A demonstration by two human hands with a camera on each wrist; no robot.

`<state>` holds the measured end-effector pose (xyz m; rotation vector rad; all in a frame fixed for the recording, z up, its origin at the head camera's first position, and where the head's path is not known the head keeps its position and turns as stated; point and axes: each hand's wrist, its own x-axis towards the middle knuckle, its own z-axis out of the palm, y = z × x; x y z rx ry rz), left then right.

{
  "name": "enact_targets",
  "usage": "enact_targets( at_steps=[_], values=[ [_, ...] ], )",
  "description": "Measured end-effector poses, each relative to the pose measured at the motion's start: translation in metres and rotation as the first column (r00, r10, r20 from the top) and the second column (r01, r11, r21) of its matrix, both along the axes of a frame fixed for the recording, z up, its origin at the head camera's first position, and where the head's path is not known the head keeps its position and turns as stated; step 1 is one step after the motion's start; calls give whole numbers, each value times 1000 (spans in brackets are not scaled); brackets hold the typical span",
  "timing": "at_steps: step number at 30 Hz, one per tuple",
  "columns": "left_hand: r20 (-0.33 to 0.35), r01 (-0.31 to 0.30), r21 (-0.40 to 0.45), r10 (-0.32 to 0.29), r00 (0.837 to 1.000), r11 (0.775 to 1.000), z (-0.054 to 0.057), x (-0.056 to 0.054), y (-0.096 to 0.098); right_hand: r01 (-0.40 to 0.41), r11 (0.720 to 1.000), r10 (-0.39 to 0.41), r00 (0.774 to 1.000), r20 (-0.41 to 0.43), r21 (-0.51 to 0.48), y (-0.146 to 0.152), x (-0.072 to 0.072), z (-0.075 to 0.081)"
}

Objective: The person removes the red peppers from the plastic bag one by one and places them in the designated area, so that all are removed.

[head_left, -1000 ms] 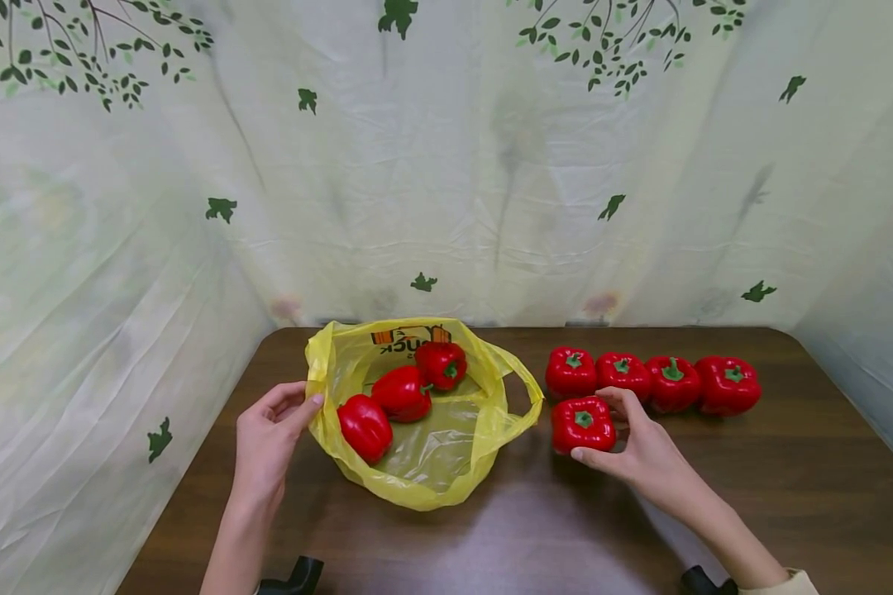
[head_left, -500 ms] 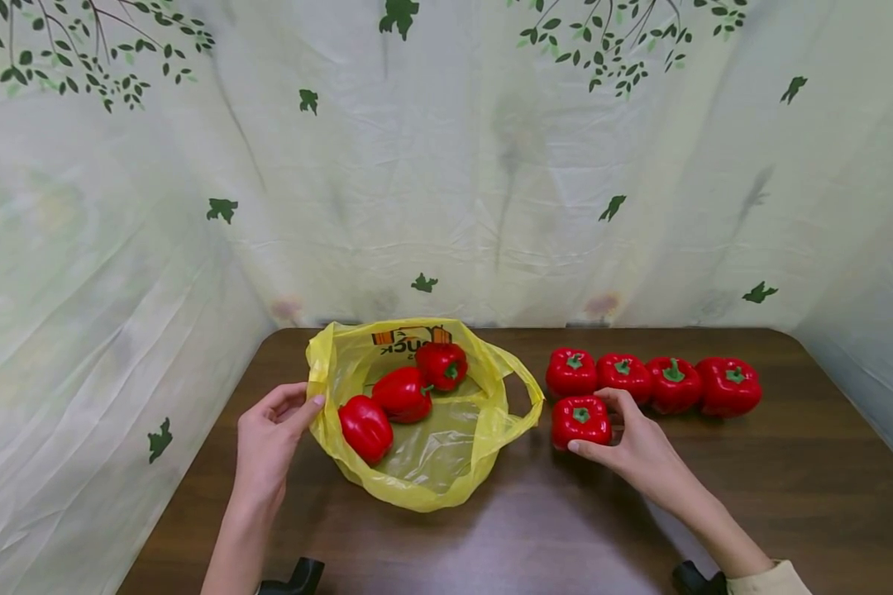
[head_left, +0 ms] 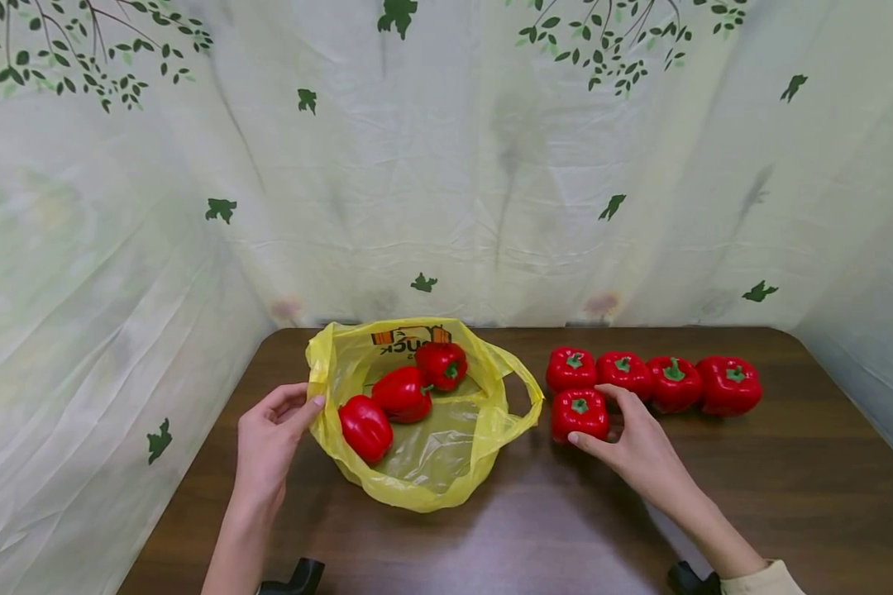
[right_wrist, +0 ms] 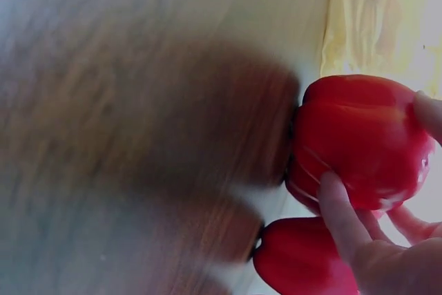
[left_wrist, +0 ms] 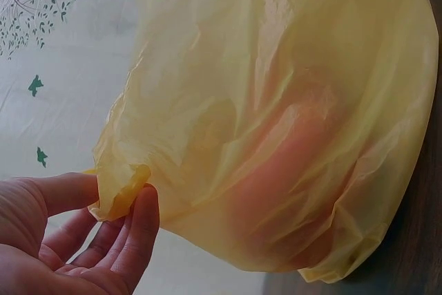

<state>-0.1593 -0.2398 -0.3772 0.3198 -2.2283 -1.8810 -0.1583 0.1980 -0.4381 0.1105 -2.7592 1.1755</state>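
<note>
Three peppers (head_left: 403, 394) lie in the yellow bag (head_left: 424, 463), four sit in a row (head_left: 651, 380) on the desk (head_left: 789, 487). Right hand (head_left: 632, 446) curls its grip round a fifth pepper (head_left: 579, 413) just in front of the row; left hand (head_left: 271, 438) pinches the bag rim. Roughly half sorted, by my read.

Brown table (head_left: 789, 496) bears yellow bag (head_left: 432, 463), red peppers (head_left: 673, 382).

Eight red peppers (head_left: 580, 413); one yellow bag (head_left: 424, 471); two hands (head_left: 640, 450).
</note>
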Motion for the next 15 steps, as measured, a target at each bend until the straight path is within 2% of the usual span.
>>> enact_targets(
  at_steps=[9, 15],
  values=[
    [2, 6, 3, -6, 1000, 1000, 0, 0, 2, 19, 1000, -18, 999, -34, 19, -2, 2, -2],
    [6, 5, -2, -5, 1000, 1000, 0, 0, 2, 8, 1000, -8, 1000, -16, 0, -2, 4, -2]
  ],
)
